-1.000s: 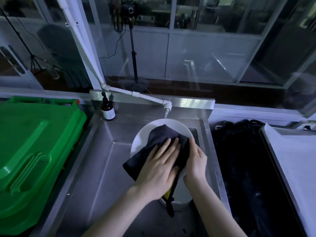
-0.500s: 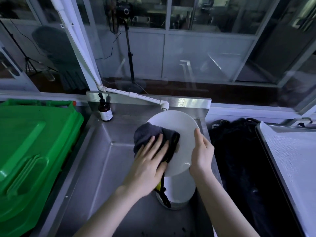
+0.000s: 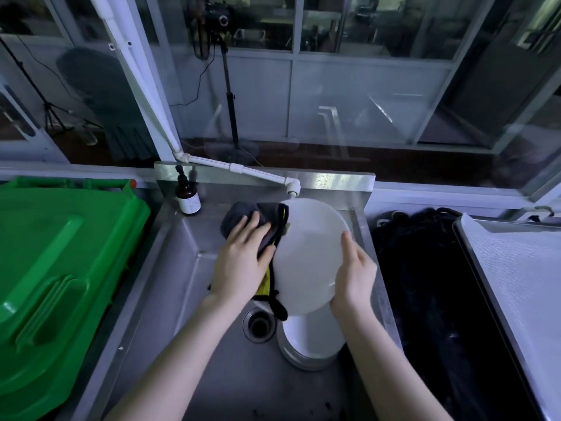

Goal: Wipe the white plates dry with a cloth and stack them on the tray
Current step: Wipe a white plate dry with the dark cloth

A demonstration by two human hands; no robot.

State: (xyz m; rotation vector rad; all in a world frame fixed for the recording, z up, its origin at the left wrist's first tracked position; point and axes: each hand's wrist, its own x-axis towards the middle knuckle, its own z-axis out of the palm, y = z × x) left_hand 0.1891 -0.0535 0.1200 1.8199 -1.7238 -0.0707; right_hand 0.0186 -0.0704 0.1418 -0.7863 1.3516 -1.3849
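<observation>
I hold a white plate (image 3: 306, 256) tilted on edge over the steel sink. My right hand (image 3: 353, 275) grips its right rim. My left hand (image 3: 243, 265) lies with straight fingers on a dark cloth (image 3: 239, 217) with yellow trim, pressing it at the plate's left edge. Below the held plate, a stack of white plates (image 3: 309, 341) sits on the sink floor. The tray (image 3: 522, 284), lined in white, lies at the far right, and no plates show on the part in view.
A white tap spout (image 3: 291, 188) hangs just behind the plate's top. The drain (image 3: 259, 325) lies left of the stack. A brown pump bottle (image 3: 187, 197) stands at the sink's back left corner. A green bin lid (image 3: 54, 268) fills the left. Black material (image 3: 425, 284) lies between sink and tray.
The plate has turned and shifted right, and now shows a bare face. My left hand has slid with the cloth from the plate's middle to its left edge.
</observation>
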